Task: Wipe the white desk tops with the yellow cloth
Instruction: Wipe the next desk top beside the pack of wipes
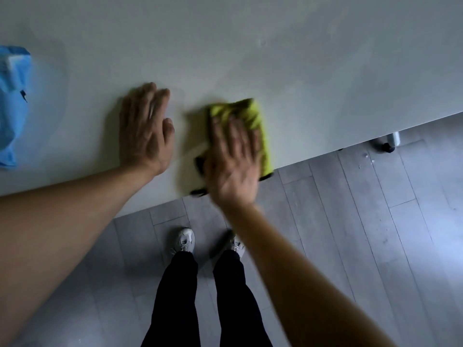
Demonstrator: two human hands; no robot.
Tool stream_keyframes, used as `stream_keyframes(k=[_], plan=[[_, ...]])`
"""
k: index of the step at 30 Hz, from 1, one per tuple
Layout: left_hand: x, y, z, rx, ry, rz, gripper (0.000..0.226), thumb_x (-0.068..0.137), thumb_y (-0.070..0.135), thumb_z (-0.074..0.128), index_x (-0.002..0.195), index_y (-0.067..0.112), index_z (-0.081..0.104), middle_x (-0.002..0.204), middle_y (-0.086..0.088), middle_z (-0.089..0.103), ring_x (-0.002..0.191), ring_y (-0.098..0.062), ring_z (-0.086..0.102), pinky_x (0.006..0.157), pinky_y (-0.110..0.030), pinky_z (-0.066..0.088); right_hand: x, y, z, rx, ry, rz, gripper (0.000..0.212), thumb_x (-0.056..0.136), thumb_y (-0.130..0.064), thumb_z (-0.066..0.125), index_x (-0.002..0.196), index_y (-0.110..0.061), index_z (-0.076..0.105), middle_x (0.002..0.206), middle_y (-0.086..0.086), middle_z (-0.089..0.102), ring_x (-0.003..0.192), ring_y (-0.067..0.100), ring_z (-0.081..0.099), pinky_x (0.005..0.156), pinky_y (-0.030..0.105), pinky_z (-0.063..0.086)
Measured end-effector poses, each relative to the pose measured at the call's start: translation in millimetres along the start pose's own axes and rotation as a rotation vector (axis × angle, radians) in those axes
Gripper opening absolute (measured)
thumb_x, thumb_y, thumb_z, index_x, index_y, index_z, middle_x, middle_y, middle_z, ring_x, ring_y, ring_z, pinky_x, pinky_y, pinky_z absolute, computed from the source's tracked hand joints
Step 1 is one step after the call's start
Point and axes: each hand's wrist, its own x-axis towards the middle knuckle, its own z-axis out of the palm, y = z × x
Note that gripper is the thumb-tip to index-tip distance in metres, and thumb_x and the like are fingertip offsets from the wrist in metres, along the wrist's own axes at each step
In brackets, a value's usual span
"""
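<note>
The right hand, blurred, presses flat-fingered on the cloth at the desk's near edge, hiding much of it. The left hand lies flat beside. A blue item is cut off left.

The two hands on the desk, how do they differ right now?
The left hand lies bare on the white desk top, while the right hand presses down on the yellow cloth. The left hand looks sharp; the right hand is blurred. The left hand sits farther in from the desk edge; the right hand's heel overhangs it. Both lie flat, palm down, fingers straight.
</note>
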Motion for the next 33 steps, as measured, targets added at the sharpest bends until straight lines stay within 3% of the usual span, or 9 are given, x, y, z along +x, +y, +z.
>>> stream_keyframes(k=[3, 6, 12, 16, 18, 22, 26, 29, 33], plan=[[0.3, -4.1, 0.0, -0.009, 0.019, 0.021, 0.060, 0.096, 0.022, 0.041, 0.155, 0.012, 0.045, 0.163, -0.017, 0.038, 0.153, -0.037, 0.033, 0.126, -0.052, 0.021, -10.1, -36.5, 9.8, 0.078, -0.136, -0.194, 0.062, 0.102, -0.043, 0.045, 0.158, -0.018, 0.034, 0.163, 0.011, 0.032, 0.154, 0.025, 0.022, 0.125, 0.050, 0.011], [0.7, -4.9, 0.6, -0.005, 0.042, 0.027, 0.057, 0.098, 0.018, 0.042, 0.154, 0.010, 0.045, 0.162, -0.019, 0.040, 0.152, -0.038, 0.034, 0.125, -0.053, 0.024, 0.9, 4.7, 0.7, 0.060, -0.127, -0.262, 0.060, 0.102, -0.041, 0.047, 0.157, -0.020, 0.035, 0.162, 0.009, 0.034, 0.153, 0.024, 0.026, 0.126, 0.046, 0.011], [0.1, 0.3, 1.5, -0.001, 0.033, -0.053, 0.057, 0.100, 0.021, 0.041, 0.156, 0.011, 0.043, 0.164, -0.018, 0.035, 0.153, -0.036, 0.032, 0.128, -0.048, 0.019, 30.5, 147.9, -40.3, -0.139, 0.055, 0.150, 0.062, 0.099, -0.037, 0.042, 0.158, -0.022, 0.033, 0.161, 0.009, 0.037, 0.151, 0.024, 0.029, 0.124, 0.048, 0.020], [0.0, 2.6, 3.0, -0.028, 0.055, -0.056, 0.057, 0.100, 0.022, 0.040, 0.155, 0.007, 0.043, 0.163, -0.019, 0.036, 0.152, -0.036, 0.031, 0.129, -0.047, 0.017, 45.2, 147.6, -38.0, -0.181, 0.067, 0.368, 0.068, 0.098, -0.042, 0.040, 0.160, -0.019, 0.026, 0.164, 0.010, 0.030, 0.154, 0.024, 0.022, 0.125, 0.052, 0.013], [-0.5, 2.3, 3.3, -0.038, 0.062, -0.051, 0.056, 0.101, 0.021, 0.039, 0.155, 0.005, 0.043, 0.163, -0.020, 0.037, 0.152, -0.037, 0.032, 0.129, -0.047, 0.016, 45.4, 103.6, -21.6, -0.189, 0.049, 0.276, 0.073, 0.094, -0.046, 0.046, 0.159, -0.017, 0.030, 0.162, 0.013, 0.034, 0.152, 0.027, 0.026, 0.123, 0.053, 0.016], [0.0, -2.0, 6.8, -0.059, 0.109, -0.042, 0.053, 0.101, 0.016, 0.040, 0.152, 0.002, 0.046, 0.161, -0.020, 0.042, 0.150, -0.037, 0.037, 0.127, -0.050, 0.023, 48.0, -11.7, 16.1, -0.028, -0.087, -0.155, 0.071, 0.097, -0.051, 0.048, 0.158, -0.019, 0.033, 0.163, 0.010, 0.032, 0.154, 0.024, 0.023, 0.126, 0.048, 0.010], [-0.3, -7.2, 9.8, -0.052, 0.130, -0.022, 0.050, 0.102, 0.013, 0.039, 0.148, -0.004, 0.049, 0.158, -0.022, 0.045, 0.148, -0.039, 0.040, 0.125, -0.052, 0.029, 65.6, -23.2, 23.9, 0.023, -0.151, -0.308, 0.064, 0.103, -0.048, 0.040, 0.160, -0.023, 0.028, 0.166, 0.007, 0.027, 0.155, 0.021, 0.019, 0.127, 0.045, 0.005], [-0.4, -5.6, 8.3, -0.073, 0.101, -0.037, 0.053, 0.101, 0.014, 0.040, 0.152, 0.000, 0.045, 0.161, -0.020, 0.041, 0.151, -0.038, 0.036, 0.126, -0.050, 0.026, 83.1, 31.3, 12.2, -0.019, -0.042, -0.125, 0.068, 0.096, -0.045, 0.047, 0.159, -0.022, 0.032, 0.163, 0.008, 0.034, 0.153, 0.022, 0.025, 0.127, 0.045, 0.010], [0.8, -4.3, 7.6, -0.061, 0.086, -0.051, 0.055, 0.102, 0.016, 0.038, 0.155, 0.001, 0.042, 0.163, -0.019, 0.039, 0.152, -0.037, 0.033, 0.128, -0.047, 0.021, 114.5, 115.5, -14.0, -0.115, 0.032, 0.236, 0.065, 0.098, -0.039, 0.037, 0.160, -0.024, 0.027, 0.165, 0.006, 0.029, 0.154, 0.023, 0.022, 0.126, 0.048, 0.013]])
